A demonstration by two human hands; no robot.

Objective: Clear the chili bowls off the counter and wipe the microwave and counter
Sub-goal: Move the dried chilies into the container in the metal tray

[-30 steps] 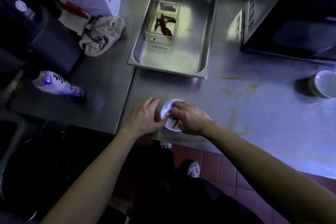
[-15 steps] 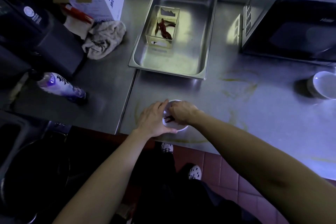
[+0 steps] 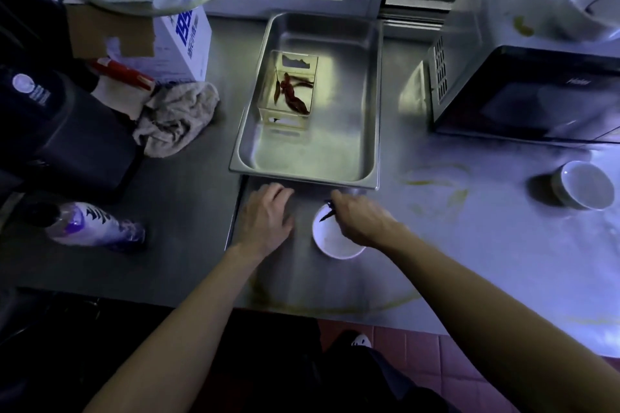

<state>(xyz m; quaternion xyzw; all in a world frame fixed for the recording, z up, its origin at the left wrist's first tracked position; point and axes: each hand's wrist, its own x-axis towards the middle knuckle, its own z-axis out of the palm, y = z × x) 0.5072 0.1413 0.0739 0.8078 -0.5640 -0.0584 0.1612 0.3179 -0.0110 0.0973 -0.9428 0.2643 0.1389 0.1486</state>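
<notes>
My left hand (image 3: 266, 221) has come off the white bowl (image 3: 335, 241) and is now apart from it, at its left side over the counter (image 3: 469, 261), with fingers relaxed and holding nothing. My right hand (image 3: 364, 221) has moved to the far rim of the bowl. Its thumb and fingers pinch a dark chili (image 3: 327, 211) there, with the bowl just under this grip. Just beyond the grip is the steel tray (image 3: 303, 178), with a clear box (image 3: 285, 121) of red chilies (image 3: 292, 94) inside. Well to the right of the grip stands a second bowl (image 3: 583, 184), near the microwave (image 3: 523, 77). Yellow stains (image 3: 432, 178) lie between.
</notes>
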